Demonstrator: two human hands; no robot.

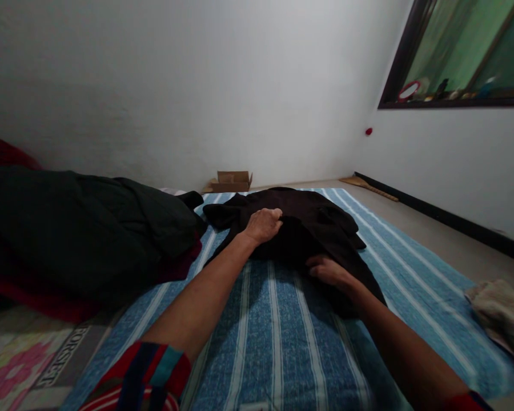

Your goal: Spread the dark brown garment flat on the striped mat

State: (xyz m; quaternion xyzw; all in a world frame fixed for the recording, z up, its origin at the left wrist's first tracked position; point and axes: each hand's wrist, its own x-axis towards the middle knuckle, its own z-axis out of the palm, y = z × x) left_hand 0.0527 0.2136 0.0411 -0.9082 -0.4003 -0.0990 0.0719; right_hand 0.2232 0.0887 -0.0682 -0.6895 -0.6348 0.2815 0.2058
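Observation:
A dark brown garment [308, 228] lies crumpled on a blue cloth with white stripes [274, 337] spread on the floor. My left hand [263, 224] reaches out and rests on the garment's upper left part, fingers curled into the fabric. My right hand [328, 271] lies nearer to me at the garment's lower edge, fingers tucked against or under the cloth. Both forearms stretch over the striped cloth.
A heap of dark green and red bedding [77, 234] lies on the left. A small cardboard box [231, 181] stands by the far wall. A beige cloth [501, 314] sits on the floor at right. A dark-framed window [454, 57] is in the right wall.

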